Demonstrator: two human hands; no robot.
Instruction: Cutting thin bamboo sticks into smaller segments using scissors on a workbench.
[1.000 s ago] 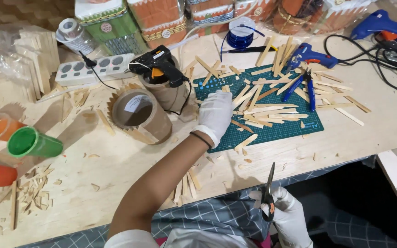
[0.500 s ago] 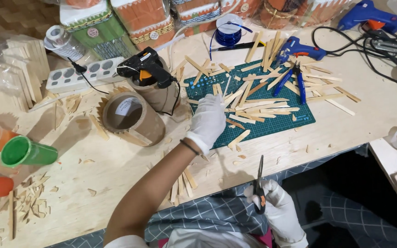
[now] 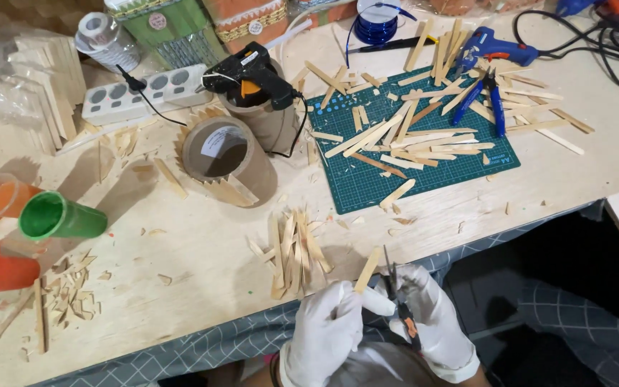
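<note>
Left hand: the white-gloved left hand sits at the bench's near edge, its grip pinching the lower end of a flat pale wooden craft stick.
Right hand: the white-gloved right hand is just beside the left, fingers wrapped round small black-handled cutting pliers.
Stick: tilted, upper end leaning over the near edge of the pale wooden bench, the pliers' tip close beside it.
Cut pile: a heap of short pointed wooden pieces lies on the bench just beyond the hands.
Mat: a green cutting mat towards the far right corner, strewn with more sticks and blue-handled pliers.
Tube: a brown cardboard cylinder ringed with pointed sticks, left of the mat.
Glue gun: a black hot-glue gun rests on a second tube behind it.
Left edge: a green plastic cup lies on its side.
</note>
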